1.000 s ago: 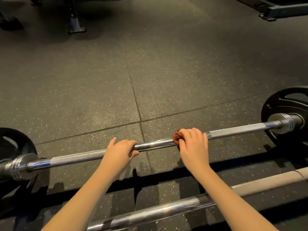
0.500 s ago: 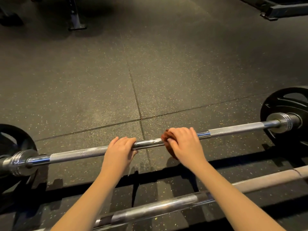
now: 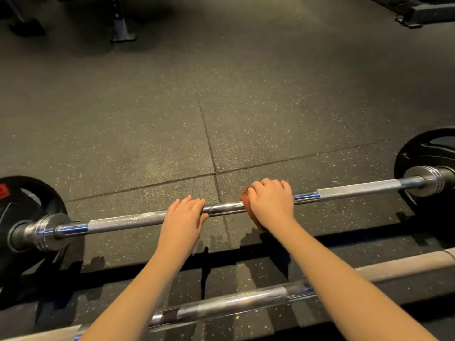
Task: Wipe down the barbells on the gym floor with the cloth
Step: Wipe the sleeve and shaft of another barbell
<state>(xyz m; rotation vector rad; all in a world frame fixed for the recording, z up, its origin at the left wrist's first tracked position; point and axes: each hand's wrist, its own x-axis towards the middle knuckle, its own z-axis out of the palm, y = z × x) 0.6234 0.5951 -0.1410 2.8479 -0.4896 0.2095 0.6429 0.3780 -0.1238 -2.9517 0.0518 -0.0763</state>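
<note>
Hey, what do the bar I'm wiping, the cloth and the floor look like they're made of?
Bar: likely chromed steel, mirror shine with knurled matte bands. Cloth: soft reddish-brown fabric, bunched under the right hand. Floor: probably rubber tiles, dark, speckled, seamed.

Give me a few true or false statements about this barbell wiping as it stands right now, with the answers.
1. The right hand wraps the cloth round the barbell. True.
2. The left hand hovers clear of the barbell. False: its fingers curl over the shaft.
3. The barbell carries black plates at both ends. True.
4. The cloth is blue. False: it is reddish brown.
5. A second bar lies nearer the person. True.
</note>
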